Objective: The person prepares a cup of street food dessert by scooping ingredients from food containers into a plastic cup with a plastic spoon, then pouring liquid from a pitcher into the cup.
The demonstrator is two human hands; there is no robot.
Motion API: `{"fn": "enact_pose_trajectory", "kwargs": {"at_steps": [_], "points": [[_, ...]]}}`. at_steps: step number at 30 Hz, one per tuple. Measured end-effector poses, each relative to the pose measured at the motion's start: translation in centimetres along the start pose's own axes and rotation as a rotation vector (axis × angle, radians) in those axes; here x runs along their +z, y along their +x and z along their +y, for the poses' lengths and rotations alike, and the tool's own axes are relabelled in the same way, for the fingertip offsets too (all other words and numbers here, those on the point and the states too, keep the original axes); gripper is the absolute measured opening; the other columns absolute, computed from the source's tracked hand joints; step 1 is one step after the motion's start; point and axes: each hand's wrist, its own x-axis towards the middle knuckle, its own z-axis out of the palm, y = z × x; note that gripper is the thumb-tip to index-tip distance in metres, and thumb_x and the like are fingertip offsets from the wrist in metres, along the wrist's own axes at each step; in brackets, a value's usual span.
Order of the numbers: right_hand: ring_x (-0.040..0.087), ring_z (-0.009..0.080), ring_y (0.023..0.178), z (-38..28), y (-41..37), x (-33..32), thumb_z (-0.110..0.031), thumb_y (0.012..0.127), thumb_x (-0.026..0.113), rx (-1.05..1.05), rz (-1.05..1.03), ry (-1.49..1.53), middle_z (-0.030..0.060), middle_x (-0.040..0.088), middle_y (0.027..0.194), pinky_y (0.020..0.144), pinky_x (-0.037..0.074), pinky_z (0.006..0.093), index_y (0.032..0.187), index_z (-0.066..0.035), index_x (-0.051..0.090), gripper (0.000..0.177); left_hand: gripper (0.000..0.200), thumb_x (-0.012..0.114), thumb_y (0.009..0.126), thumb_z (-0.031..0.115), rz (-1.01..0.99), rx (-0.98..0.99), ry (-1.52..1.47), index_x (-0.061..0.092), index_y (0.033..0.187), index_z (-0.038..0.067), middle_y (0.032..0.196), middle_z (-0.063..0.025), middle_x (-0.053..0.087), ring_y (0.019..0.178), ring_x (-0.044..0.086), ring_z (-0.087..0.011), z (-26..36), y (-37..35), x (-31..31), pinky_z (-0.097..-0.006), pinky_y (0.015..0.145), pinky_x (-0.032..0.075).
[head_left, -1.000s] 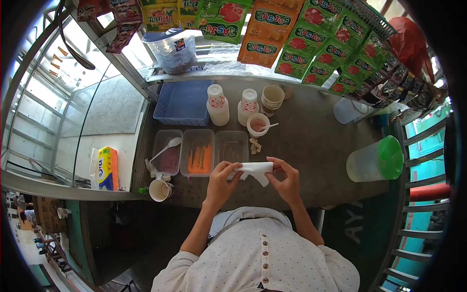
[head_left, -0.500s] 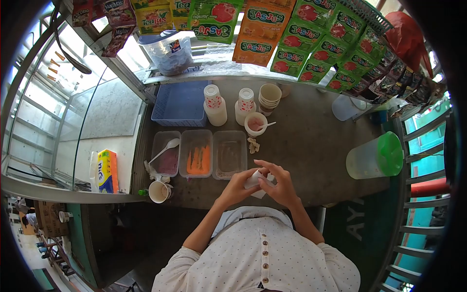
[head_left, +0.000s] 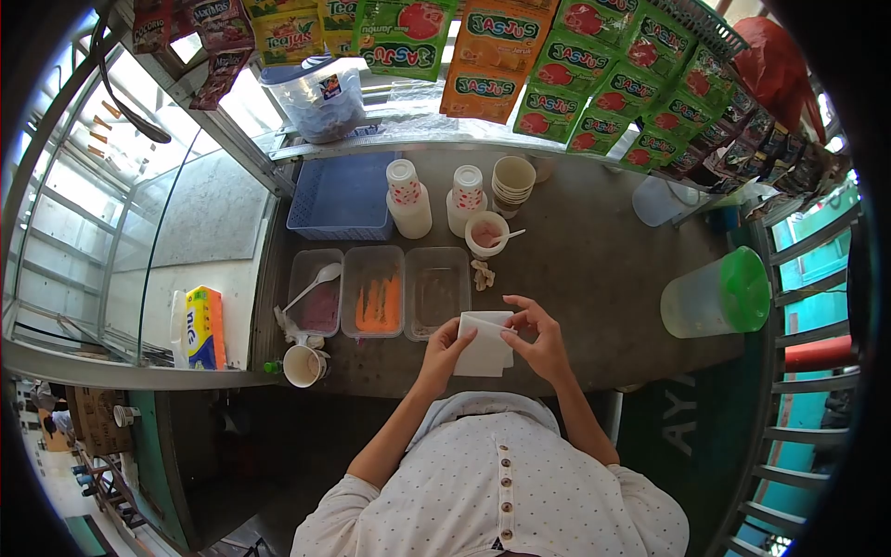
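A folded white tissue [head_left: 483,351] is spread flat between my hands at the front edge of the counter. My left hand [head_left: 443,357] pinches its left side, with the thumb lying on top. At the opposite edge, my right hand [head_left: 543,345] has thumb and forefinger closed on the upper right of the sheet; its other fingers curl behind. Just beyond my left hand sits a clear plastic tub [head_left: 438,290] with brownish residue. A small crumpled beige thing [head_left: 482,275] lies past the tissue, below a white cup [head_left: 486,234] with pink contents and a spoon.
Left are a tub of orange food [head_left: 376,295], a tub of purple food [head_left: 320,306] with a spoon, and a paper cup [head_left: 304,366]. Behind stand stacked cups [head_left: 513,186] and a blue basket [head_left: 339,197]. A green-lidded jar [head_left: 710,295] lies right; drink sachets [head_left: 571,65] hang above.
The white tissue, bunched up between my fingers before, is now opened out into a flat folded sheet. My hands have moved slightly apart.
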Motion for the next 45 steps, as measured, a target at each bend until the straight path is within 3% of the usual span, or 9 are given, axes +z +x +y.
{"fn": "enact_pose_trajectory", "kwargs": {"at_steps": [2, 4, 7, 11, 13, 16, 19, 33, 45], "points": [[0.061, 0.0153, 0.076, -0.5, 0.1, -0.1, -0.007, 0.074, 0.065, -0.053, -0.007, -0.015, 0.0064, 0.066, 0.081, 0.074, 0.048, 0.0294, 0.125, -0.01, 0.052, 0.053, 0.038, 0.053, 0.092, 0.032, -0.018, -0.041, -0.08, 0.057, 0.115, 0.002, 0.103, -0.0069, 0.063, 0.092, 0.06, -0.0125, 0.5, 0.1, -0.1, -0.0278, 0.081, 0.048], [0.062, 0.0156, 0.077, -0.8, 0.2, -0.1, -0.007, 0.074, 0.065, -0.107, -0.015, -0.028, 0.0067, 0.065, 0.08, 0.075, 0.048, 0.0299, 0.125, -0.01, 0.052, 0.053, 0.05, 0.047, 0.091, 0.045, -0.129, -0.259, -0.273, 0.056, 0.117, 0.003, 0.108, -0.0076, 0.061, 0.1, 0.059, -0.0159, 2.4, -0.3, 0.4, -0.0322, 0.088, 0.045], [0.063, 0.0163, 0.078, -1.0, 0.3, -0.4, -0.006, 0.074, 0.065, -0.154, -0.118, -0.011, 0.0075, 0.065, 0.08, 0.076, 0.048, 0.0308, 0.128, -0.011, 0.049, 0.056, 0.062, 0.044, 0.088, 0.056, -0.165, -0.361, -0.181, 0.055, 0.119, 0.004, 0.109, -0.0075, 0.061, 0.104, 0.057, -0.0176, 1.9, 0.2, 0.2, -0.0351, 0.091, 0.043], [0.063, 0.0154, 0.077, -1.5, 0.0, -0.3, -0.005, 0.073, 0.065, -0.14, -0.223, 0.018, 0.0068, 0.065, 0.08, 0.077, 0.048, 0.0299, 0.129, -0.011, 0.048, 0.059, 0.054, 0.049, 0.09, 0.047, -0.146, -0.429, -0.129, 0.057, 0.119, 0.002, 0.108, -0.0072, 0.062, 0.101, 0.058, -0.0159, -0.1, 1.0, -1.0, -0.0325, 0.087, 0.045], [0.063, 0.014, 0.077, -1.5, 0.0, -0.2, -0.004, 0.072, 0.065, -0.104, -0.242, 0.03, 0.0059, 0.065, 0.08, 0.078, 0.048, 0.0292, 0.129, -0.011, 0.048, 0.059, 0.044, 0.054, 0.091, 0.036, -0.265, -0.383, 0.002, 0.058, 0.12, 0.002, 0.107, -0.006, 0.062, 0.096, 0.059, -0.0134, -0.2, 1.4, -1.1, -0.0287, 0.084, 0.046], [0.063, 0.0131, 0.077, -1.3, 0.1, -0.2, -0.004, 0.073, 0.066, -0.115, -0.176, 0.012, 0.0062, 0.065, 0.08, 0.077, 0.049, 0.028, 0.129, -0.01, 0.048, 0.059, 0.038, 0.056, 0.092, 0.027, -0.266, -0.288, -0.026, 0.059, 0.12, 0.002, 0.106, -0.0045, 0.063, 0.093, 0.059, -0.0105, 0.8, 0.8, -0.3, -0.0253, 0.082, 0.046], [0.064, 0.0142, 0.076, -1.2, 0.2, -0.1, -0.004, 0.074, 0.065, -0.109, -0.074, 0.018, 0.0081, 0.067, 0.083, 0.074, 0.05, 0.028, 0.129, -0.011, 0.048, 0.058, 0.041, 0.055, 0.093, 0.03, -0.267, -0.091, 0.054, 0.057, 0.122, 0.001, 0.105, -0.0038, 0.062, 0.094, 0.057, -0.0097, 1.7, 0.1, 0.5, -0.0253, 0.083, 0.044], [0.062, 0.011, 0.075, 0.1, 0.3, 0.3, -0.001, 0.074, 0.067, -0.116, 0.137, 0.1, 0.0057, 0.066, 0.083, 0.072, 0.05, 0.0253, 0.12, -0.008, 0.056, 0.048, 0.036, 0.053, 0.093, 0.027, -0.197, 0.029, 0.172, 0.062, 0.116, 0.002, 0.099, -0.0026, 0.06, 0.095, 0.052, -0.0107, 1.8, -0.3, 0.1, -0.0252, 0.087, 0.037], [0.06, 0.0088, 0.08, 0.9, 0.3, 0.0, 0.002, 0.076, 0.066, 0.012, 0.023, 0.193, 0.0075, 0.065, 0.093, 0.075, 0.048, 0.0229, 0.126, -0.005, 0.049, 0.053, 0.034, 0.052, 0.094, 0.024, -0.222, 0.073, 0.219, 0.061, 0.117, 0.002, 0.098, -0.0034, 0.057, 0.093, 0.052, -0.0115, 1.5, -0.3, 0.4, -0.0245, 0.083, 0.039]]}}
